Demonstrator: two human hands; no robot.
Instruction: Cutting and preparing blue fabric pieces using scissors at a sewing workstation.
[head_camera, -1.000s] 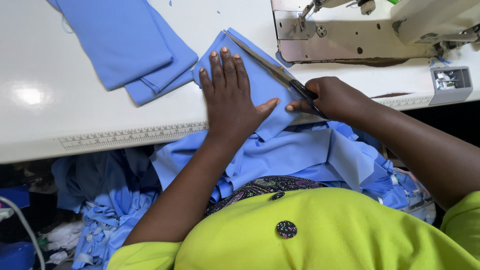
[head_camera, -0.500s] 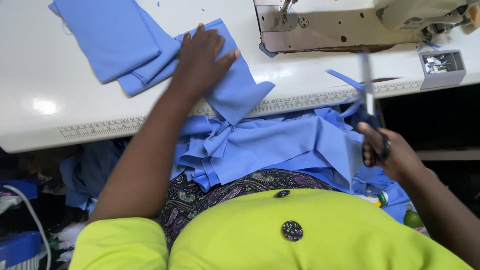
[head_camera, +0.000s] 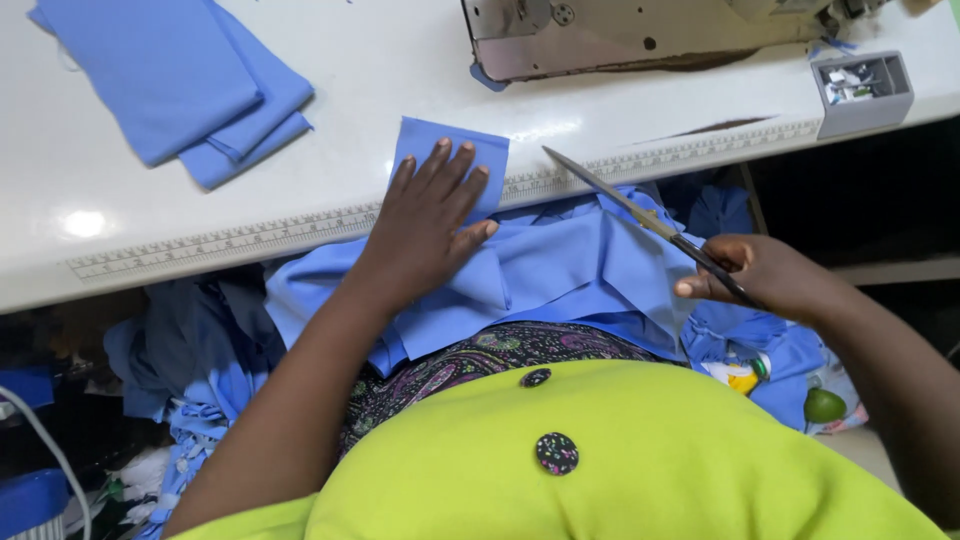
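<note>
While half a second back my left hand (head_camera: 425, 235) was stretched far out over the counter (head_camera: 330, 90), it now lies flat, fingers spread and gripping nothing, on the blue fabric piece (head_camera: 540, 265) draped from the counter edge into my lap. My right hand (head_camera: 765, 275) has come up from the side, fingers clenched on the scissors (head_camera: 640, 215), blades pointing at the cloth, so cutting looks close. I think the blades are nearly closed, though it's hard to tell. Folded blue fabric (head_camera: 170, 80) sits far left; the sewing machine (head_camera: 650, 30) and a grey tray (head_camera: 862, 95) stand behind.
</note>
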